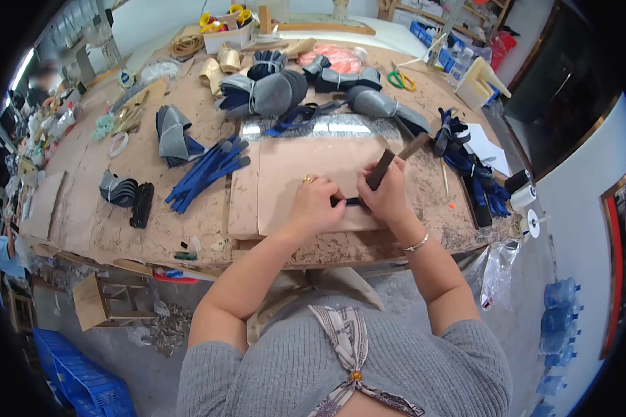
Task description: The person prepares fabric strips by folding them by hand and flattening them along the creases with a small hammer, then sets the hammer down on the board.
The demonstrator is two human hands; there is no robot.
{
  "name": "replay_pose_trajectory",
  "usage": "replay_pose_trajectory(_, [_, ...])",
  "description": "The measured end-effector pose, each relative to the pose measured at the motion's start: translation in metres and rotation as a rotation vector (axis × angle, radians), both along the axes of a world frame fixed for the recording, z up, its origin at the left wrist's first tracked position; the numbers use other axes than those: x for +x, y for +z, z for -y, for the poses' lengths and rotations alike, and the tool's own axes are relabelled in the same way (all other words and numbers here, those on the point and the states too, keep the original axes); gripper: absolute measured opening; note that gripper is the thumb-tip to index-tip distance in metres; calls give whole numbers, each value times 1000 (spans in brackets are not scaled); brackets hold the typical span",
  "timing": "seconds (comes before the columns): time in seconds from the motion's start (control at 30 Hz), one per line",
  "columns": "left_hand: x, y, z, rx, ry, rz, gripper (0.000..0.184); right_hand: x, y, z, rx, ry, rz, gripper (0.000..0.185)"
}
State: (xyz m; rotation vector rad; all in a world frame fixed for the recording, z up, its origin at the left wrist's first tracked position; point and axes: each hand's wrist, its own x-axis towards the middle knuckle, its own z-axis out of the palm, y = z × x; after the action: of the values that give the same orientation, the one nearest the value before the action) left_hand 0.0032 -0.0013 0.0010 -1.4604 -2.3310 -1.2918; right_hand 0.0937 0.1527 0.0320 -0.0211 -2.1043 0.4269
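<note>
My left hand (318,203) pinches one end of a short dark strap (352,201) low on a tan sheet-covered board. My right hand (385,192) is closed around a dark brown flat bar (381,169), its fingers also against the strap's other end. Just beyond that hand a brown strip (414,146) sticks out; I cannot tell whether it joins the bar. The tan sheet (292,167) lies under both hands. Behind it are a speckled stone slab (337,126) and a loose dark blue strap (292,119).
Tied grey and navy bundles (275,94) line the back. Blue straps (209,174) and a black bundle (142,206) lie left. Scissors (400,80), more navy straps (476,174) and white thread spools (524,197) are right. Blue crates (83,375) stand on the floor.
</note>
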Motion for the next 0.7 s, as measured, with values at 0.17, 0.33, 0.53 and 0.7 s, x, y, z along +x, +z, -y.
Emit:
replay_pose_trajectory(0.17, [-2, -5, 1, 88, -21, -11, 8, 4, 18, 17, 40, -190, -114, 17])
replay_pose_trajectory(0.33, [-4, -4, 4, 85, -21, -53, 8, -8, 2, -3, 74, -98, -80, 15])
replay_pose_trajectory(0.53, [-4, -6, 10, 59, -20, -21, 8, -12, -6, 27, 42, -89, -2, 17])
replay_pose_trajectory(0.7, [-7, -5, 17, 93, -37, -17, 8, -9, 16, 20, 45, -95, -52, 17])
